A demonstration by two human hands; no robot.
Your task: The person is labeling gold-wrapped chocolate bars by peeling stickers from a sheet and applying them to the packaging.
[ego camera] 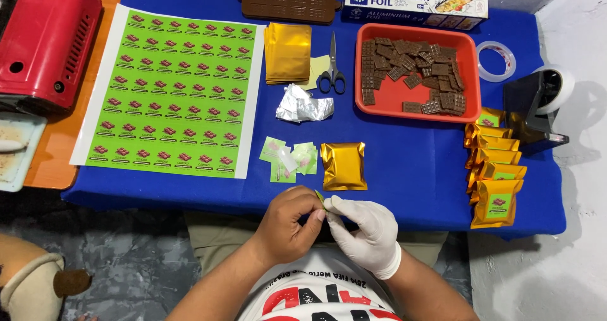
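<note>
My bare left hand (288, 223) and my white-gloved right hand (367, 232) meet at the near table edge, both pinching a small green sticker (320, 198) between their fingertips. Just beyond them a gold foil pouch (343, 165) lies flat on the blue cloth (404, 163). Left of the pouch sit a few loose green stickers (288, 157). A large sheet of green stickers (174, 90) covers the left part of the cloth.
A red tray (471, 74) of chocolate pieces stands at the back right, with labelled gold pouches (496, 175) lined up below it. Scissors (332, 74), crumpled foil (303, 106), a gold pouch stack (288, 52), a tape dispenser (537, 100), a foil box (414, 5) and a red appliance (44, 43) surround the space.
</note>
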